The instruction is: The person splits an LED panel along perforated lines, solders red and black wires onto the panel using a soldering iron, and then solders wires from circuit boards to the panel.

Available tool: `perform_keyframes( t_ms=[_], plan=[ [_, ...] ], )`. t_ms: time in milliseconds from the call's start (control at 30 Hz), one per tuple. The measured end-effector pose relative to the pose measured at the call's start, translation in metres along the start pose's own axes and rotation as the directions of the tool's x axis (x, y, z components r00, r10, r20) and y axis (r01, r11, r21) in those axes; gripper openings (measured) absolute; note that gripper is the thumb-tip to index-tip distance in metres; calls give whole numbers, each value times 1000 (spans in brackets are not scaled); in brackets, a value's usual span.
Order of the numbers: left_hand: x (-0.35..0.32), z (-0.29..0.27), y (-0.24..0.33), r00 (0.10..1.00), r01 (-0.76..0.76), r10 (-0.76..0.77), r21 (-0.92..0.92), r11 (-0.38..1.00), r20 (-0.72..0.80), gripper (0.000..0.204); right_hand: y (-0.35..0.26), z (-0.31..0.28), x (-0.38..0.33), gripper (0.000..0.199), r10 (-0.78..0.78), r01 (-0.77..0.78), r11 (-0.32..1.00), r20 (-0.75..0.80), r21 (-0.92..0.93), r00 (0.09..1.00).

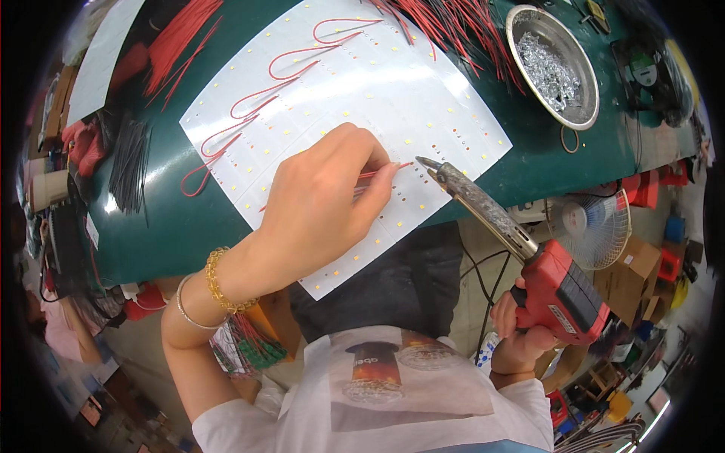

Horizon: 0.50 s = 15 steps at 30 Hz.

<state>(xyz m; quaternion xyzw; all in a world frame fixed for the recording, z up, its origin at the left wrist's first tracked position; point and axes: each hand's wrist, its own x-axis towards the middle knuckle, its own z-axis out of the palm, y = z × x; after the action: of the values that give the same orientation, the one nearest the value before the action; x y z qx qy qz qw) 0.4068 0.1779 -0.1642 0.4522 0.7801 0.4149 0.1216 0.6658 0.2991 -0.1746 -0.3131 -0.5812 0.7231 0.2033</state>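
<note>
My left hand (325, 189) is closed in a pinch over a white LED circuit board sheet (362, 83), holding a thin red wire (405, 164) between thumb and forefinger. The wire's end points toward the board's contact pads. In my right hand (513, 325) is a red gun-shaped soldering iron (563, 294), gripped by its handle. The iron's dark tip is just above the board, a little right of the wire's end. Several looped red wires (260, 98) stand along the board's left part, attached at one end.
A metal bowl (585, 113) of shiny clear bits stands at the back right of the green table (162, 219). Bundles of red wires (177, 45) and black wires (130, 162) lie to the left. More red wires lie behind the board. A fan (593, 226) stands beyond the right table edge.
</note>
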Motion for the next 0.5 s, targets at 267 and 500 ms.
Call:
perform_keyframes(
  t_ms=[267,500],
  plan=[
    [-1,2,-2,998,-46,48,58,997,-33,10,-4,1,5,70,-36,41,996,62,-79,997],
    [-1,4,-3,996,-75,79,71,995,-52,11,-7,0,0,85,1,4,997,59,-79,998]
  ],
)
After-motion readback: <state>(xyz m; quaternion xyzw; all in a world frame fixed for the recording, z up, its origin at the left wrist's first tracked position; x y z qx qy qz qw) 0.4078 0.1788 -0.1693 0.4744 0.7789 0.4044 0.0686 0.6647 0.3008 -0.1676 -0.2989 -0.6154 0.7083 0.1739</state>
